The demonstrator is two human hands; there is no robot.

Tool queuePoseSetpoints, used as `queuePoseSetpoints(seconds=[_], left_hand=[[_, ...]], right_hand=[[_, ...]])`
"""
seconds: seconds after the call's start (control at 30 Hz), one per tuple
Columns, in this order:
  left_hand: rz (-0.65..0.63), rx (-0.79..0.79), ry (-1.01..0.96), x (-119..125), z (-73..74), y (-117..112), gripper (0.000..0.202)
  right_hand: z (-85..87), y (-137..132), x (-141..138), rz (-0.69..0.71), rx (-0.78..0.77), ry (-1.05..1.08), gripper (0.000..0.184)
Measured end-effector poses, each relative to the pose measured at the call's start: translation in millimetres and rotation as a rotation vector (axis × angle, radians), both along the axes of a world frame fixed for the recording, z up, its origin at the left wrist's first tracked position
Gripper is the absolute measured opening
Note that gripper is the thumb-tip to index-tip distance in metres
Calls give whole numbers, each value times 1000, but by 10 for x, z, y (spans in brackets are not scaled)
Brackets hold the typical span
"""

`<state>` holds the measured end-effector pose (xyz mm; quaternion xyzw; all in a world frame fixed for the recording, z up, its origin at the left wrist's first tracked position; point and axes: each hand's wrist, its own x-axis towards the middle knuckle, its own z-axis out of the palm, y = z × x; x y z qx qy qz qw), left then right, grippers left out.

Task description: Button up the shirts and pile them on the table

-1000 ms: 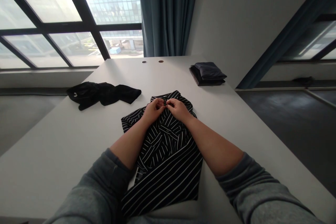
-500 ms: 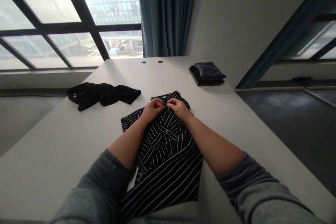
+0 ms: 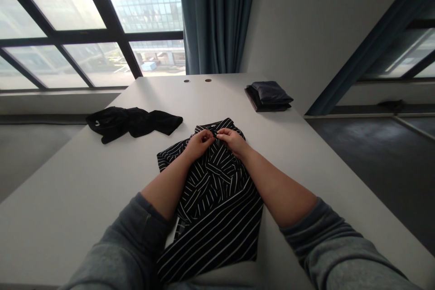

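A black shirt with white stripes (image 3: 220, 217) lies rumpled on the white table, its collar pointing away from me. At the front of the collar, my left hand (image 3: 200, 143) pinches the fabric between thumb and fingers. Close beside it, my right hand (image 3: 234, 141) pinches the other side of the collar opening. The fingertips nearly meet, and they hide whatever small part of the shirt is between them. Folds of the front bunch up below my wrists, while the lower part spreads towards the table's near edge.
A crumpled black garment (image 3: 132, 122) lies on the table (image 3: 84, 199) at the left. Folded dark clothes (image 3: 270, 95) are stacked at the far right corner. Two round holes pierce the tabletop near its far edge, with a blue curtain (image 3: 217, 18) behind.
My hands stay at the collar with only slight finger movement. A round button visible on the shirt front before is no longer seen. Other things keep their places.
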<state>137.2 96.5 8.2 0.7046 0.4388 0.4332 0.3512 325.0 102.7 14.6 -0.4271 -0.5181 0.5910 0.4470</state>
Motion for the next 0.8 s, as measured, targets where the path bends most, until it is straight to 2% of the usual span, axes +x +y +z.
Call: queuePoseSetpoints(seconds=[0.2,0.47,0.7,0.8], left_hand=[[25,8,37,12,38,-18,10],[41,-1,39,18,69,-39,12],[35,42,28,21,28,-12,7],[10,81,-19,23,-6,1,6]], right_hand=[[-11,11,-1,-27,-3,4,39],[4,17,54,-133,301,-295,29],[2,13,51,-163,363,-377,23],[18,-11,58,-126,424,-390,23]])
